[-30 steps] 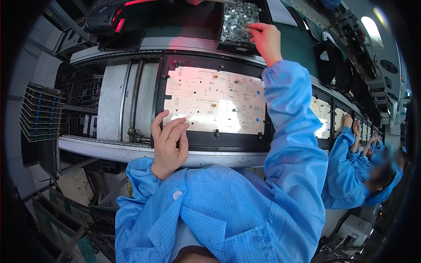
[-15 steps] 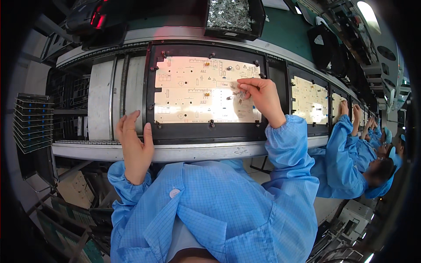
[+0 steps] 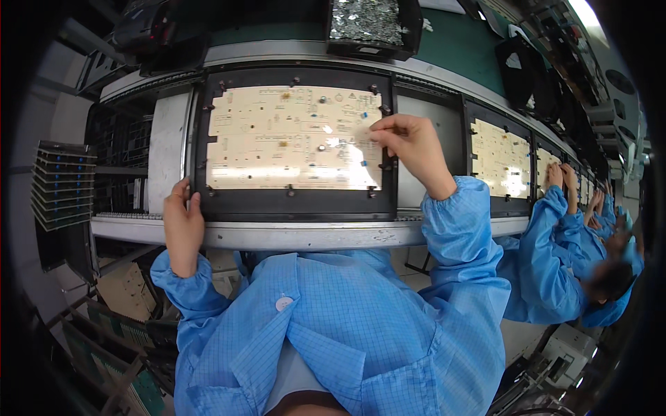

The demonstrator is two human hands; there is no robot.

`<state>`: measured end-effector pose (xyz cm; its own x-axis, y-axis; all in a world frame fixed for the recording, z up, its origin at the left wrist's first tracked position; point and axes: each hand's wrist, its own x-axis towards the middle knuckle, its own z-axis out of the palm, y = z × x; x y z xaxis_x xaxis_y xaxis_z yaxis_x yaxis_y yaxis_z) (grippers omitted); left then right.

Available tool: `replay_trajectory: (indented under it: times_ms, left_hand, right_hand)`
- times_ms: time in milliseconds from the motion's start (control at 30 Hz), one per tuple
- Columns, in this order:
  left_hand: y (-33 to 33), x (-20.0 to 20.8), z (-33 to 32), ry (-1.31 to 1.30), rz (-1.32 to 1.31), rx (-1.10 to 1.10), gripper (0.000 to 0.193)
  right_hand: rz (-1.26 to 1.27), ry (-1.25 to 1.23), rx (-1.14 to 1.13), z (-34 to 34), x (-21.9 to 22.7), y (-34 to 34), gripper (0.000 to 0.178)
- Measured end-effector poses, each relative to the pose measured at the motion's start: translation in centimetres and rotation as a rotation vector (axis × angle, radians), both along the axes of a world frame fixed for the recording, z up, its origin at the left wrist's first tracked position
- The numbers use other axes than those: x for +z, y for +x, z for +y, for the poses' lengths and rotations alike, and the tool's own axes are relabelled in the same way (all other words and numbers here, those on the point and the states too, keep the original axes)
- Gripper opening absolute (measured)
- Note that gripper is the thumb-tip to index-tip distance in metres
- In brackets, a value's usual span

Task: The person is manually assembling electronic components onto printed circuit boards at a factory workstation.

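Circuit board point(image 3: 243, 156) lies in a black frame point(image 3: 243, 206), right hand point(image 3: 416, 145) pinched narrow at the board's edge, contents unclear; left hand point(image 3: 184, 225), slightly parted, alongside. A low knuckle could tilt the blue component point(image 3: 364, 163)

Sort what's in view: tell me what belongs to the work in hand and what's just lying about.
In the work:
- cream circuit board, right hand at its right side
- black frame around it, left hand at its left edge
- small metal parts, probably

Apparently just lying about:
- stacked boards, far left
- dark device, upper left
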<state>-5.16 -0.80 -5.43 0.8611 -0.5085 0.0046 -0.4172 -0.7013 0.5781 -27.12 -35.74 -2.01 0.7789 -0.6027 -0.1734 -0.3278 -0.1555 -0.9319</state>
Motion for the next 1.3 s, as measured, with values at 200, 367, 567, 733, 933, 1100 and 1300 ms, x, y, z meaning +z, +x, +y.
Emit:
replay_trajectory:
  times_ms: [200, 367, 567, 733, 933, 1100, 1300]
  left_hand:
    - [-4.0, 5.5, -5.2, -0.036, -0.352, -0.284, 0.036]
    - [-7.1, 6.1, -13.7, -0.167, -0.277, -0.575, 0.023]
    - [-7.4, 2.9, -20.4, -0.090, -0.176, -0.696, 0.015]
    - [-7.6, 2.0, -22.3, -0.022, -0.081, -0.737, 0.012]
    - [-7.6, 1.9, -23.1, -0.068, -0.109, -0.807, 0.009]
    - [-5.9, 3.4, -23.5, -0.056, 0.239, -0.682, 0.008]
    - [-2.9, 4.1, -23.9, -0.186, 0.350, -0.617, 0.023]
  right_hand:
    - [0.057, 0.011, 0.161, -0.1, -0.9, 0.2, 0.011]
    - [-0.115, -0.016, 0.144, -2.7, -0.8, 1.9, 0.014]
    - [-0.254, -0.232, 0.030, -7.0, 1.9, 6.5, 0.012]
    - [-0.336, -0.730, -0.233, -13.8, 2.2, 11.3, 0.016]
    - [-0.337, -1.057, -0.253, -16.2, 0.9, 12.5, 0.011]
    - [-0.307, -0.651, -0.086, -11.0, 2.4, 9.0, 0.014]
    - [-0.033, -0.378, 0.052, -6.7, -0.3, 4.3, 0.015]
